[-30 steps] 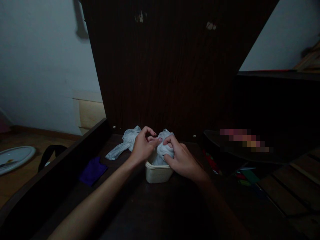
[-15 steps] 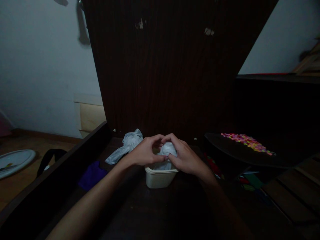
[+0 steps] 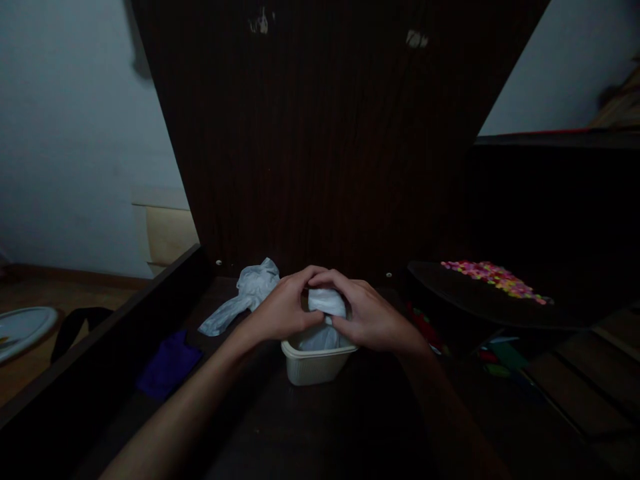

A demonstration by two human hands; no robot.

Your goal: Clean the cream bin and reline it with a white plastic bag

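A small cream plastic basket [image 3: 313, 365] stands on the dark wooden surface [image 3: 325, 427]. Above it both hands clasp a white bundle of cloth [image 3: 326, 301]. My left hand [image 3: 283, 310] wraps round its left side with curled fingers. My right hand [image 3: 367, 315] covers its right side and top. More white fabric [image 3: 317, 339] hangs down into the basket. The scene is dim.
A second crumpled white cloth [image 3: 247, 290] lies behind and to the left. A purple cloth [image 3: 167, 363] lies by the dark left rail [image 3: 100, 347]. A tall dark panel [image 3: 325, 133] rises behind. Coloured small pieces [image 3: 493, 277] sit on a dark tray at right.
My hands have closed more tightly over the white bundle and lowered it toward the basket. The view has shifted slightly to the right.
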